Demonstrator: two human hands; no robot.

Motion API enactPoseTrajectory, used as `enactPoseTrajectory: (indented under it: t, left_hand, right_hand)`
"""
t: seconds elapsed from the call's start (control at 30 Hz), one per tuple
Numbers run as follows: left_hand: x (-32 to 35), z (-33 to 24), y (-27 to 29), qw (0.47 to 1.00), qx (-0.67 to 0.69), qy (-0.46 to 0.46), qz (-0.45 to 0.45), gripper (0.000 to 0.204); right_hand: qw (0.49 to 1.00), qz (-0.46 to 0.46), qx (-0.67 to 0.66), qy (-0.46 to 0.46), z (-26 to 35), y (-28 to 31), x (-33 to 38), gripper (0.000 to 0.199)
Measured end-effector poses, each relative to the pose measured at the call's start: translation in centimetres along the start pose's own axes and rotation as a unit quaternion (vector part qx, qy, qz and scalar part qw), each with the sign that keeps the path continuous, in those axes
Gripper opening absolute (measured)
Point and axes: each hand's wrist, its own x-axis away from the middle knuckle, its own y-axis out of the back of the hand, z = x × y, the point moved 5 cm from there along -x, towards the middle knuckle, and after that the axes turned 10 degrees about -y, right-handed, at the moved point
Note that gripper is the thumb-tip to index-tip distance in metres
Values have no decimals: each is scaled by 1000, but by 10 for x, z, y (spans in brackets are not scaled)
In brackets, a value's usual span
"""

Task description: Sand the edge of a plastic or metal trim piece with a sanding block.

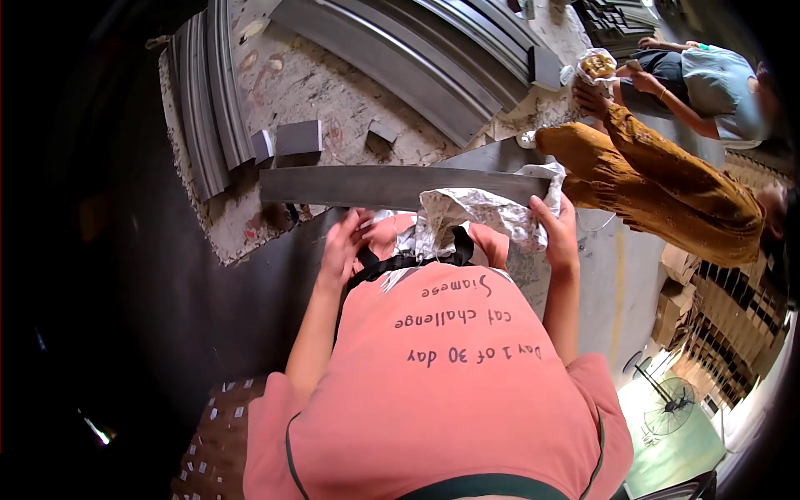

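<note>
A long, flat grey strip (358,185) lies crosswise in front of me, its left end over the table's near edge. My right hand (560,232) grips a crumpled white cloth (475,208) around the strip's right end, thumb on the near side. The cloth's loose part hangs below the strip in front of my body. My left hand (340,248) is just under the strip's near edge, fingers loosely bent and apart, with nothing visible in them.
On the worn, stained table (287,79) lie long grey profiles (392,62), more profiles at the left (208,100), and small grey blocks (298,137). At the right, a person in a brown top (667,179) holds a bagged item (597,67). Stacked cartons (675,308) and a fan (669,406) stand beyond.
</note>
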Motion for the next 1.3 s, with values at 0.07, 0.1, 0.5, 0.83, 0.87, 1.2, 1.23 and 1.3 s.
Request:
enactPoseTrajectory:
  t: [0.07, 0.1, 0.5, 0.83, 0.87, 1.2, 1.23, 1.3]
  left_hand:
    - [-27, -2, -10, 980, 198, 12, 32, 33]
    - [-35, -10, -20, 962, 272, 4, 35, 31]
    - [-24, -32, -50, 974, 217, 41, 41, 33]
    - [-25, -59, -59, 986, 166, 9, 17, 32]
    - [-23, -64, -63, 983, 176, 31, 29, 29]
    - [-7, -111, -63, 950, 214, -83, 213, 30]
    - [0, -114, -60, 923, 229, -125, 281, 39]
    - [-74, -88, -43, 869, 40, -457, 187, 52]
  right_hand:
    - [1000, 12, 18, -3, 0, 1, -3, 23]
    - [1000, 19, 20, -4, 0, 0, -4, 23]
    - [984, -155, 75, 45, -32, 59, -53, 40]
    - [953, -173, -6, 248, 57, -14, -2, 57]
    - [947, -125, -58, 289, 72, -56, 4, 54]
    - [926, 177, 42, 331, 149, -282, 74, 46]
    - [918, 170, 46, 354, 148, -296, 72, 45]
    - [862, 200, 171, 433, 148, -355, 79, 49]
